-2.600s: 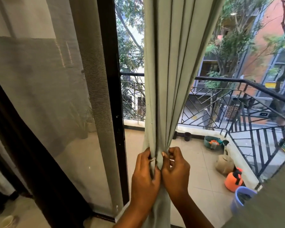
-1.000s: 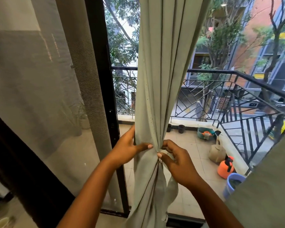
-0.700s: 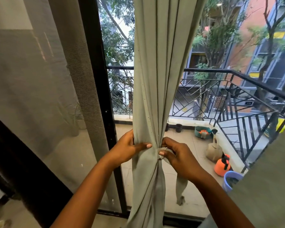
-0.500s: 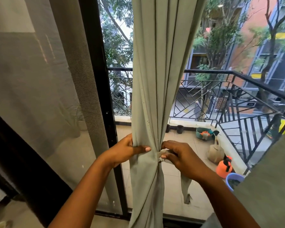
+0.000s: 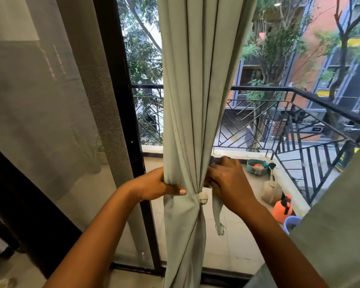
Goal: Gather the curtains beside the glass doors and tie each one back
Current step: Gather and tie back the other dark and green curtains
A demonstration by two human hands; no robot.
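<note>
I have the pale green curtain [image 5: 195,100] hanging down the middle of my view, drawn into a narrow bundle at about waist height, just right of the black door frame [image 5: 123,100]. My left hand [image 5: 154,185] grips the bundle from the 9 o'clock side, thumb lying across the front folds and fingers curled round behind. My right hand [image 5: 227,179] is at the 3 o'clock side, fingers curled in against the cloth; I judge it is pinching the tie strap [image 5: 217,213], whose loose end dangles below toward 6 o'clock, but the exact pinch is hidden behind the knuckles. A small whitish fastener [image 5: 203,198] sits on the front of the bundle between my hands.

The cloth looks soft and fairly light, and it will slump and spread the moment I loosen my hold, so I would keep the left hand squeezing at the waist. The strap is limp and thin; I would take it near the fastener, not by its tail. A second curtain [image 5: 341,225] shows at 4 o'clock, ungathered.
</note>
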